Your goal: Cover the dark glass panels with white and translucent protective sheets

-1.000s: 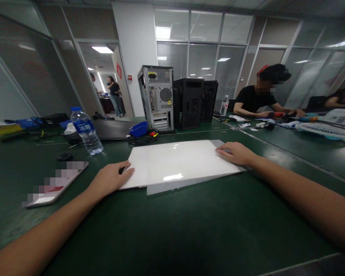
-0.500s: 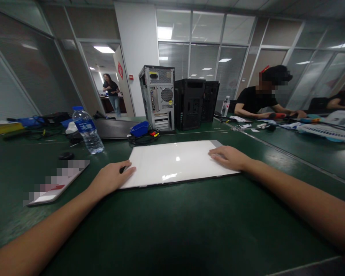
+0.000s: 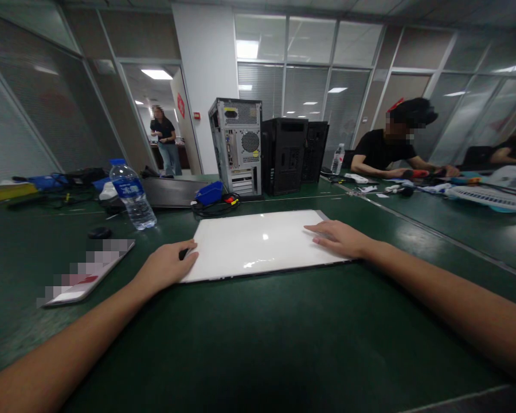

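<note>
A flat, glossy white panel [image 3: 249, 244] with a thin dark edge lies on the green table in front of me. My left hand [image 3: 169, 263] holds its left edge, the thumb over the top surface and the other fingers along the side, partly hidden. On the panel's right part rests my right hand [image 3: 341, 238], fingers stretched out and the index finger pointing inward across the white surface. A grey strip shows at the far right corner, beyond that hand.
At left are a water bottle [image 3: 131, 194], a partly blurred phone-like slab [image 3: 79, 289] and a small black round object [image 3: 100, 233]. Computer cases [image 3: 241, 149] stand behind the panel, near a blue connector [image 3: 208, 193] with cables. A co-worker [image 3: 387, 149] sits at right.
My right hand's index finger has stretched further left over the panel. The left thumb has drawn back slightly toward the edge. The panel has barely moved.
</note>
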Demonstrator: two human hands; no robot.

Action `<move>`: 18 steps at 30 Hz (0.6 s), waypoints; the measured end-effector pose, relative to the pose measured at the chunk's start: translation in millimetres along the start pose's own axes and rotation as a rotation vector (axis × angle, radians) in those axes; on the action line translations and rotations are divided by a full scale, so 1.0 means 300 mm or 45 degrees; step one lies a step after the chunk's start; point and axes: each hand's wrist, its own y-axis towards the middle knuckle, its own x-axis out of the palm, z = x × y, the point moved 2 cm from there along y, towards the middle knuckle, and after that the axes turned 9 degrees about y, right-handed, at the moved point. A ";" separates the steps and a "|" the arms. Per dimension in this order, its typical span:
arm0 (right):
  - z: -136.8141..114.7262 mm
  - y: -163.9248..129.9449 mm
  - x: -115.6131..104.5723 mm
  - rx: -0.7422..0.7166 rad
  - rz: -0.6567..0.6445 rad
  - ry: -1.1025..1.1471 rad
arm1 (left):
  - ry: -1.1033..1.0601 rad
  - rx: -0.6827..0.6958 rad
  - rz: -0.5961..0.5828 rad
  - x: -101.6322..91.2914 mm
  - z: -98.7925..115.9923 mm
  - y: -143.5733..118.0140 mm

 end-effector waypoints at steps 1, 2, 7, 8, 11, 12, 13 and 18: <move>0.000 0.000 0.001 -0.009 -0.008 0.001 | -0.003 -0.006 0.000 0.000 0.000 0.000; 0.000 0.000 0.002 -0.015 -0.014 -0.003 | -0.010 -0.011 0.000 -0.001 0.000 -0.001; 0.007 -0.001 0.009 -0.010 -0.028 -0.022 | -0.052 -0.021 -0.009 -0.012 0.005 -0.008; 0.009 -0.002 0.010 -0.005 -0.030 -0.013 | -0.053 -0.020 -0.010 -0.014 0.007 -0.009; 0.015 -0.002 0.014 0.011 -0.057 0.018 | -0.049 -0.020 -0.006 -0.014 0.006 -0.009; 0.015 -0.002 0.015 0.014 -0.071 0.025 | -0.049 -0.018 -0.002 -0.012 0.005 -0.008; 0.016 -0.003 0.016 0.016 -0.085 0.031 | -0.049 -0.014 0.004 -0.010 0.002 -0.007; 0.013 -0.005 0.012 0.018 -0.105 0.072 | -0.065 0.021 0.064 0.008 -0.013 0.004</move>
